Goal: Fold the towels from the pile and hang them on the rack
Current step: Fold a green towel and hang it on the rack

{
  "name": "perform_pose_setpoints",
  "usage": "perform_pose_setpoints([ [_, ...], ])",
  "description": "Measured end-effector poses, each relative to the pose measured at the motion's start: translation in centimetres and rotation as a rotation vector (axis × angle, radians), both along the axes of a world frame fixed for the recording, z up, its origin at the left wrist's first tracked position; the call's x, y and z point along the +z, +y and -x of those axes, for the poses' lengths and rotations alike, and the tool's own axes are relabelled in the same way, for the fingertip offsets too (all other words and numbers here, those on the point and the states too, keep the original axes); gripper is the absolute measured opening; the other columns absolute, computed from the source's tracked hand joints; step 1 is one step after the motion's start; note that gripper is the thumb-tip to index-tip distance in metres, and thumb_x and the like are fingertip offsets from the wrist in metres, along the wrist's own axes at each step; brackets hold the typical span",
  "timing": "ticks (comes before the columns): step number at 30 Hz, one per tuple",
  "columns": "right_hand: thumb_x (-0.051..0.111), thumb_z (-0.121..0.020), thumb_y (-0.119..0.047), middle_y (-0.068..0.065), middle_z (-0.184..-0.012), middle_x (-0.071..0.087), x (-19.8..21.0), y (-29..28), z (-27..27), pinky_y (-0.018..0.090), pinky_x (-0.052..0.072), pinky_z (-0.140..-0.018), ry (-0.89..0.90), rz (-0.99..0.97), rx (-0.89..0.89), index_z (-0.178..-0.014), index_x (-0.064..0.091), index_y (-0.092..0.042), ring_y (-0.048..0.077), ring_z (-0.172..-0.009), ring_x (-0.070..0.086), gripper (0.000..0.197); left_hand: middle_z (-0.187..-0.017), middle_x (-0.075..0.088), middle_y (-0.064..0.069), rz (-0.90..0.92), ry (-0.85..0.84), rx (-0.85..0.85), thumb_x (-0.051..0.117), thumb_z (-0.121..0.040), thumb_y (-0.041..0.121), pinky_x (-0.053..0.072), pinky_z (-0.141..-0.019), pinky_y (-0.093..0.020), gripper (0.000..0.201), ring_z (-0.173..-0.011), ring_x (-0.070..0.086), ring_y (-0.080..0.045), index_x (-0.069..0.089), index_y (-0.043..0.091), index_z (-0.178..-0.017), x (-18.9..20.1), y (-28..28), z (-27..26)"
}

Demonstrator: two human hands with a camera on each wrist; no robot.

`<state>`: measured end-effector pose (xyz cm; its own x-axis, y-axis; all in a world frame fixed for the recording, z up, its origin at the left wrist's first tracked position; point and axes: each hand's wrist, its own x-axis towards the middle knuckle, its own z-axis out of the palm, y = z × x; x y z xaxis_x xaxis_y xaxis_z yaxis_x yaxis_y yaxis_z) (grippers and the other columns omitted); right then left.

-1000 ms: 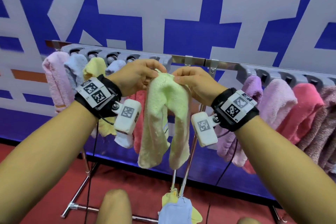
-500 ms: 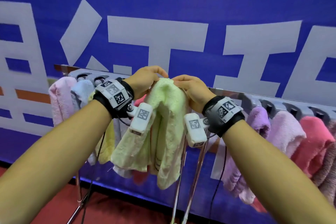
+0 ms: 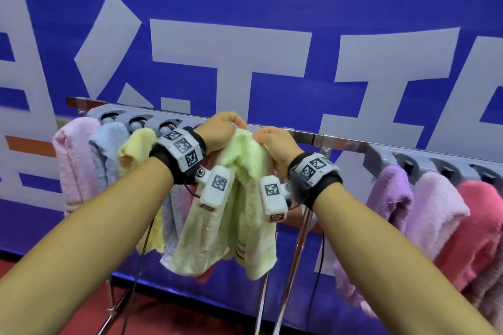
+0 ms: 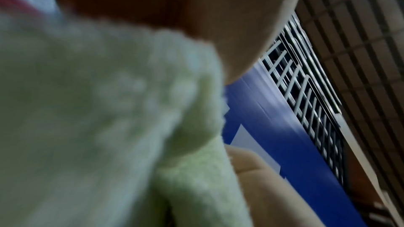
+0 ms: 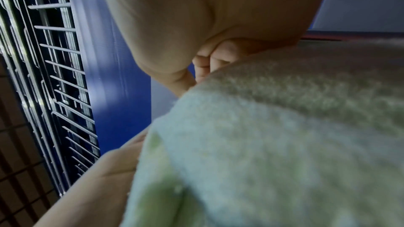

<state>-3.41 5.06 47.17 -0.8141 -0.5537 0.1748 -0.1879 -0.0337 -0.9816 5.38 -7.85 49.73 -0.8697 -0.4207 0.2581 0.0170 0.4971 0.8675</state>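
At the rack's rail (image 3: 340,141), between hung towels, the left hand (image 3: 220,130) and right hand (image 3: 275,141) pinch the folded green towel (image 3: 239,198) at its top fold, both ends hanging limp: light, soft, likely best gripped there.
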Motion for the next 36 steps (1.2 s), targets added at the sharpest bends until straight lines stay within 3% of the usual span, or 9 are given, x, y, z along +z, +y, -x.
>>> perform_pose_setpoints([
  [7,0.075,-0.082,-0.010,0.006,-0.071,0.062,-3.0,0.0,0.5,0.038,0.050,-0.071,-0.138,0.006,0.012,-0.062,0.057,-0.015,0.024,-0.075,0.058,0.027,-0.104,0.067,-0.002,0.414,0.130,0.131,0.055,-0.088,0.005,0.048,-0.087,-0.029,0.019,-0.096,0.062,-0.021,0.067,0.018,-0.092,-3.1,0.5,-0.5],
  [9,0.077,-0.078,-0.013,0.012,-0.081,0.068,-3.1,-0.2,0.5,0.044,0.056,-0.078,-0.155,0.008,0.024,-0.074,0.065,-0.008,0.030,-0.082,0.065,0.014,-0.100,0.060,0.003,0.452,0.297,0.223,0.057,-0.088,0.003,0.040,-0.083,-0.021,0.016,-0.097,0.059,-0.020,0.069,0.013,-0.093,-4.0,0.8,-1.3],
  [12,0.077,-0.073,-0.016,0.024,-0.106,0.070,-3.5,-0.5,1.1,0.060,0.053,-0.090,-0.217,0.047,0.040,-0.107,0.066,0.005,0.042,-0.104,0.067,0.041,-0.103,0.061,0.002,0.413,0.429,0.257,0.062,-0.087,0.017,0.046,-0.085,-0.027,0.013,-0.097,0.059,-0.019,0.066,0.014,-0.099,-6.0,1.8,-3.3],
  [15,0.070,-0.080,-0.011,0.024,-0.104,0.070,-2.6,0.2,-0.6,0.061,0.052,-0.091,-0.265,0.088,0.054,-0.104,0.066,0.001,0.040,-0.101,0.068,0.026,-0.121,0.055,-0.002,0.437,0.279,0.139,0.060,-0.076,0.028,0.045,-0.099,-0.034,0.053,-0.114,0.053,-0.023,0.052,0.019,-0.127,-7.7,3.1,-4.8],
  [18,0.064,-0.089,-0.008,0.014,-0.086,0.069,-2.1,0.6,-0.9,0.047,0.056,-0.081,-0.283,0.136,0.082,-0.091,0.063,-0.010,0.030,-0.083,0.066,0.002,-0.148,0.036,-0.012,0.532,0.093,0.115,0.059,-0.080,0.007,0.026,-0.109,-0.026,0.082,-0.139,0.033,-0.027,0.022,0.014,-0.153,-8.9,3.5,-4.4],
  [22,0.062,-0.092,-0.011,0.015,-0.094,0.068,-1.6,0.9,-0.5,0.042,0.056,-0.071,-0.275,0.132,0.079,-0.096,0.063,-0.012,0.031,-0.085,0.066,0.004,-0.142,0.044,-0.012,0.652,0.023,0.164,0.059,-0.085,0.003,0.042,-0.101,-0.037,0.088,-0.127,0.046,-0.029,0.008,0.013,-0.157,-9.6,3.0,-2.9],
  [27,0.059,-0.091,-0.011,0.015,-0.101,0.063,-0.4,1.4,-0.4,0.044,0.057,-0.074,-0.313,0.123,0.112,-0.098,0.060,-0.013,0.034,-0.091,0.063,0.007,-0.122,0.056,-0.015,0.647,0.053,0.273,0.054,-0.083,-0.003,0.049,-0.087,-0.044,0.082,-0.109,0.057,-0.034,0.017,0.017,-0.153,-8.2,2.5,-2.1],
  [33,0.056,-0.092,-0.010,0.012,-0.088,0.064,0.1,1.3,0.5,0.032,0.055,-0.051,-0.365,0.119,0.050,-0.106,0.057,-0.012,0.027,-0.070,0.065,0.014,-0.125,0.059,-0.014,0.450,0.145,0.366,0.042,-0.081,-0.011,0.051,-0.089,-0.049,0.076,-0.107,0.059,-0.035,0.031,0.021,-0.149,-5.7,2.0,0.0],
  [36,0.061,-0.085,-0.010,0.014,-0.092,0.069,-1.9,0.8,1.9,0.042,0.059,-0.067,-0.291,-0.046,-0.028,-0.113,0.064,-0.004,0.031,-0.080,0.068,0.029,-0.102,0.065,-0.012,0.540,0.193,0.323,0.047,-0.081,-0.005,0.052,-0.083,-0.041,0.054,-0.097,0.061,-0.034,0.056,0.026,-0.124,-6.8,1.5,0.4],
])
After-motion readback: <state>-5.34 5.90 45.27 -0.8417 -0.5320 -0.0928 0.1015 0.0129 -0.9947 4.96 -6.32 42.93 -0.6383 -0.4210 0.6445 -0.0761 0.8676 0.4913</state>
